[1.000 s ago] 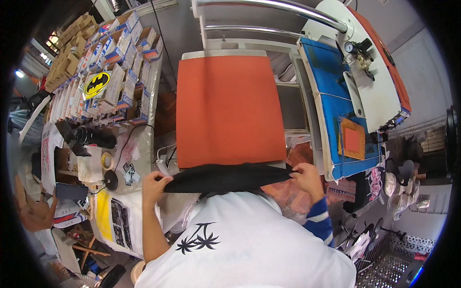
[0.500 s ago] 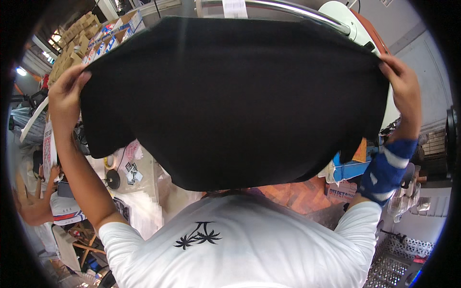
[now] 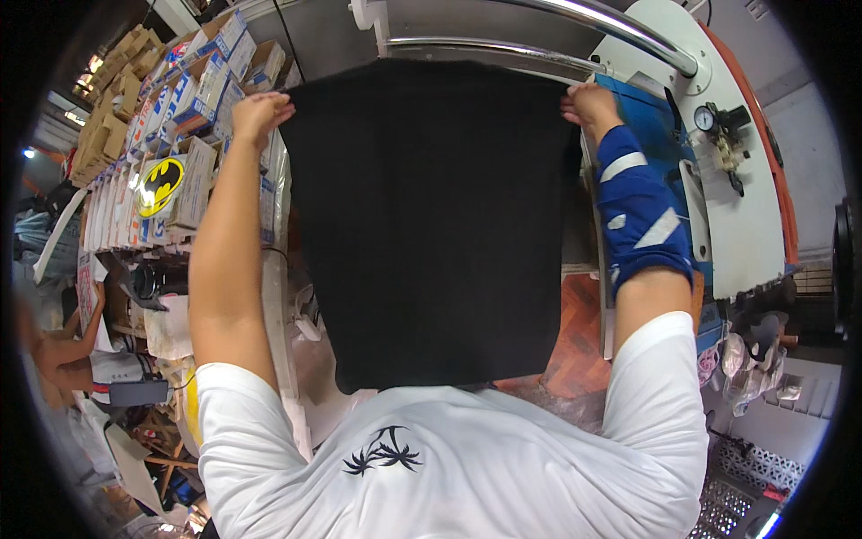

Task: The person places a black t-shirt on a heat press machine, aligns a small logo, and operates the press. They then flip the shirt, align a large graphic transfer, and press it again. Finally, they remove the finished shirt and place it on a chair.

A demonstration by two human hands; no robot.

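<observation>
A plain black T-shirt is stretched out in front of me, its upper edge held level and its body hanging down to my chest. At its upper left corner my left hand is closed, pinching the cloth between thumb and fingers. Across from it, my right hand pinches the upper right corner the same way. Both arms reach forward, the right one in a blue and white sleeve. The shirt's sleeves cannot be made out from here.
Stacked open cartons line the left side. Ahead and to the right stands a machine with chrome rails, a white side panel and a pressure gauge. Another person's arm shows at far left.
My hands have come closer together and moved farther ahead, still holding the black T-shirt. The cloth now hangs narrower and longer, uncovering more of the cartons and the machine.
</observation>
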